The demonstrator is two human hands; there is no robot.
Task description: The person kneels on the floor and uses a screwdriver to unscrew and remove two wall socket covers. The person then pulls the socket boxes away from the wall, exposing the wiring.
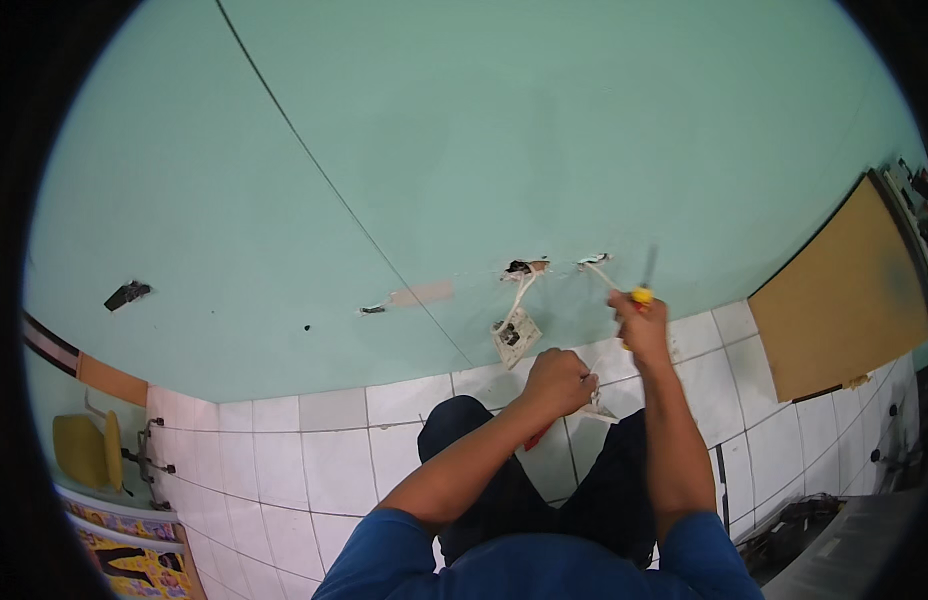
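Observation:
My right hand [641, 325] is closed around a screwdriver [641, 296] with a yellow handle, its shaft pointing up along the wall. A white cable [601, 275] comes out of a hole in the wall and reaches the fingers of that hand. Lower and to the left, my left hand [559, 382] is closed, its fingertips pressed together; what they grip is mostly hidden. Just beneath it, a white plate-like piece [598, 411] shows in part. Left of the hands, a white socket plate [516, 338] hangs on white wires [523, 293] from a wall hole [524, 268].
The green wall [464, 140] meets a white tiled floor [334, 470]. A brown board [846, 295] leans at the right. A red object [537, 436] lies partly hidden below my left forearm. At the far left stands a yellow-green chair [88, 452]. Another wall hole [372, 310] is farther left.

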